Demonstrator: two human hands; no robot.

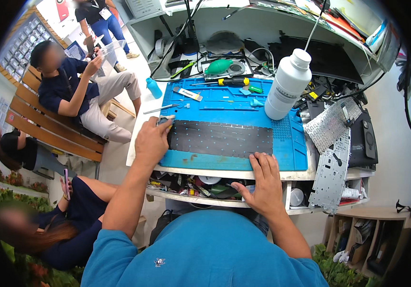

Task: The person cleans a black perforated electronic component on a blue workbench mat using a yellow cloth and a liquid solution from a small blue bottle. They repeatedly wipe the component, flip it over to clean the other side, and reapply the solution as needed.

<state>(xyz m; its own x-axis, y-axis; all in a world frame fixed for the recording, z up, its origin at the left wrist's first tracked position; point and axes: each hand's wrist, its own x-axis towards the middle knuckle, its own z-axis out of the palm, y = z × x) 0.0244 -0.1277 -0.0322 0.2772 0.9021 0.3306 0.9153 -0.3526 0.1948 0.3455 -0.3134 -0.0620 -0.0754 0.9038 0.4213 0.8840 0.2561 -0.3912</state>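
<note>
A thin black sheet dotted with small holes (222, 138) lies flat on the blue work mat (234, 164). At the sheet's left end, my left hand (152, 141) is closed with its fingertips round a small grey piece (165, 119), perhaps folded cloth, pressed on the upper corner. My right hand (264, 184) lies palm down with fingers stretched out. Its fingertips touch the sheet's near edge towards the right, and the thumb points left over the mat's front edge.
Behind the sheet lie a yellow-black screwdriver (232, 82) and a green air blower (218, 66). A tall white bottle (287, 86) stands at the mat's right rear, a small blue bottle (154, 88) at left. Metal keyboard plates (332, 165) overhang on the right. Below is an open, cluttered drawer (200, 196). People sit at left.
</note>
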